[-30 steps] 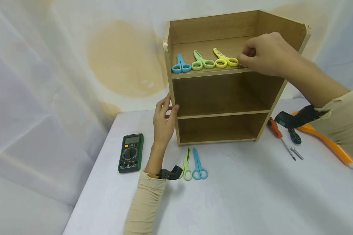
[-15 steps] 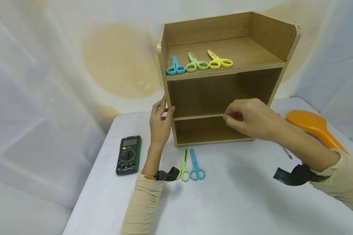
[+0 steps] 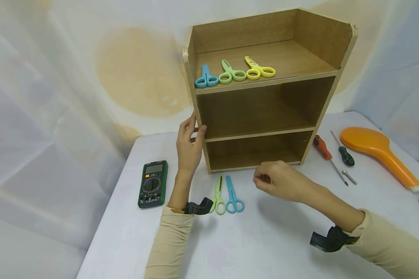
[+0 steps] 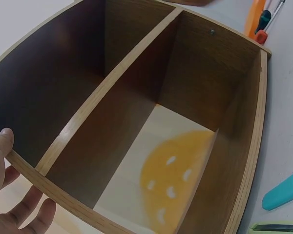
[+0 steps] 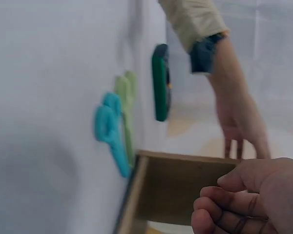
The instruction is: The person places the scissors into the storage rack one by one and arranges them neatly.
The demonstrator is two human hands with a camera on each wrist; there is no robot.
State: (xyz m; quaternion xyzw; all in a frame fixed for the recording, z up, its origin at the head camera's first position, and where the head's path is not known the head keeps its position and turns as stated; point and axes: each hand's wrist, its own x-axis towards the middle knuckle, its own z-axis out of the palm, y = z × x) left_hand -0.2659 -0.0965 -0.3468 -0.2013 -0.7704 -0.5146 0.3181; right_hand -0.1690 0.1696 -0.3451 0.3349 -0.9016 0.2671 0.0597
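Scissors, green (image 3: pixel 219 195) and blue (image 3: pixel 233 195), lie flat on the desk (image 3: pixel 286 240) before my shelf (image 3: pixel 262 133). My left hand (image 3: pixel 189 145) grips its left edge; my right hand (image 3: pixel 277 181) hovers curled, empty, open desk around.

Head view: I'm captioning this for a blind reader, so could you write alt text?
A left hand grips a wooden shelf's side while the empty right hand hovers, fingers curled, beside blue scissors and green scissors on the table.
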